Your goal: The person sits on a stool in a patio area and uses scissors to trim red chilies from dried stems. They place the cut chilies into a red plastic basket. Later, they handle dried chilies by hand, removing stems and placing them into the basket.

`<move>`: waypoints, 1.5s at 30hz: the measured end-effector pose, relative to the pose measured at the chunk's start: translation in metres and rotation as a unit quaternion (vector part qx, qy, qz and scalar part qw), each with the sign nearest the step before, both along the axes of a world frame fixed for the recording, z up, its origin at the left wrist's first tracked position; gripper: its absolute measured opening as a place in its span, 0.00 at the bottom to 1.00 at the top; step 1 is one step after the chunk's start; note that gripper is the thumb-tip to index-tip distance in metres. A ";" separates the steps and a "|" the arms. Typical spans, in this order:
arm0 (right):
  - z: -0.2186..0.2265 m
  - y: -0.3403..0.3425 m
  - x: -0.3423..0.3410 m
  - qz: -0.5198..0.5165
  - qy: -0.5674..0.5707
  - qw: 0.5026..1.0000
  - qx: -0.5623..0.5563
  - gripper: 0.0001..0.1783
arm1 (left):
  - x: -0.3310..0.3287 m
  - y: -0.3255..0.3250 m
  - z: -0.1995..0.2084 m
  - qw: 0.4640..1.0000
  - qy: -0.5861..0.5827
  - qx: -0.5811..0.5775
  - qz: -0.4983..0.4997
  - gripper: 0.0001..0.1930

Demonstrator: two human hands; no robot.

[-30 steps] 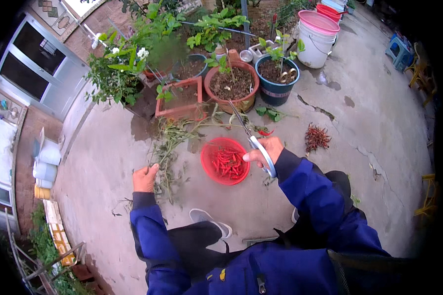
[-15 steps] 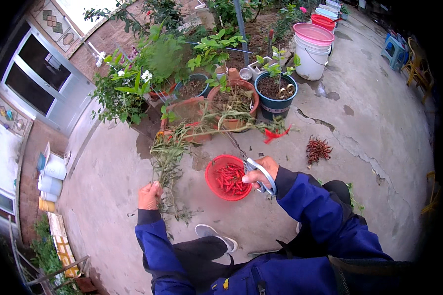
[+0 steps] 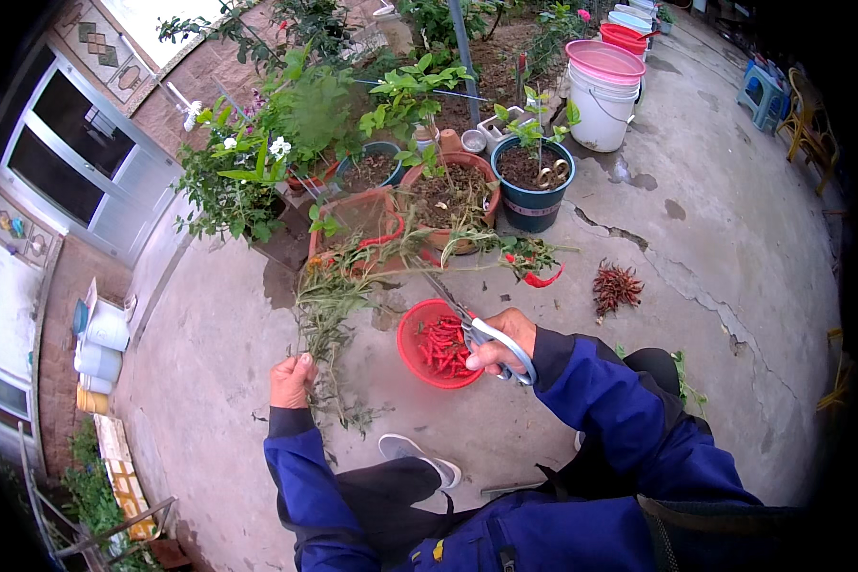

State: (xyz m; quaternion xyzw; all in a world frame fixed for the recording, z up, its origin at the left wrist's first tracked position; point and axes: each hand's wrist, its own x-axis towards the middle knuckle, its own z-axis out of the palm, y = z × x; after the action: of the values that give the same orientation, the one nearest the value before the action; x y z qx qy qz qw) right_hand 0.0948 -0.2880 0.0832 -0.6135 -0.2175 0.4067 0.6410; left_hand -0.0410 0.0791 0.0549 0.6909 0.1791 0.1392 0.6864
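Observation:
My left hand (image 3: 293, 381) is closed in a pinch on a withered chili plant (image 3: 326, 319), whose drooping stems and leaves stretch away to the far right. Curved red chilies (image 3: 544, 278) hang at its far end. In my right hand (image 3: 507, 341) is a pair of scissors (image 3: 501, 345) with pale grey handles, the blades pointing away and left toward the plant. Just below the blades, a red plastic basket (image 3: 412, 360) on the ground holds many loose red chilies (image 3: 441, 345).
A pile of dark dried chilies (image 3: 618, 290) lies on the cracked concrete to the right. Beyond the plant stand a terracotta pot (image 3: 491, 203), a dark green pot (image 3: 532, 210) and a white bucket (image 3: 601, 114). My shoe (image 3: 419, 458) is near the basket.
The scissors have turned a little, their blades now further left. The far end of the plant has shifted, and its red chilies hang slightly lower. My left hand has barely moved.

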 end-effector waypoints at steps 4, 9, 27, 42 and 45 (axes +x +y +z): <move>0.001 0.001 0.000 0.003 -0.004 1.000 0.001 0.11 | 0.000 -0.003 0.002 0.999 0.028 0.029 0.012 0.17; 0.004 0.001 -0.001 0.007 0.005 1.000 0.002 0.12 | -0.001 -0.003 0.002 1.000 0.020 0.015 -0.005 0.16; 0.012 -0.010 0.010 0.079 0.069 0.994 0.035 0.14 | -0.001 -0.001 0.004 0.996 0.021 0.079 -0.030 0.16; 0.005 -0.023 0.030 0.134 0.062 0.989 -0.024 0.13 | -0.004 0.004 0.002 0.993 0.035 0.112 -0.008 0.16; 0.005 -0.021 0.030 0.124 0.041 0.990 -0.048 0.13 | -0.005 0.008 0.001 0.993 0.026 0.118 -0.016 0.16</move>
State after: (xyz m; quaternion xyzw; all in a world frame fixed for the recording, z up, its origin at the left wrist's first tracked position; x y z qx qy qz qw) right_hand 0.1251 -0.3093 0.0879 -0.5950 -0.2457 0.5176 0.5636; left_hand -0.0462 0.0868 0.0555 0.7733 0.1676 0.1303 0.5974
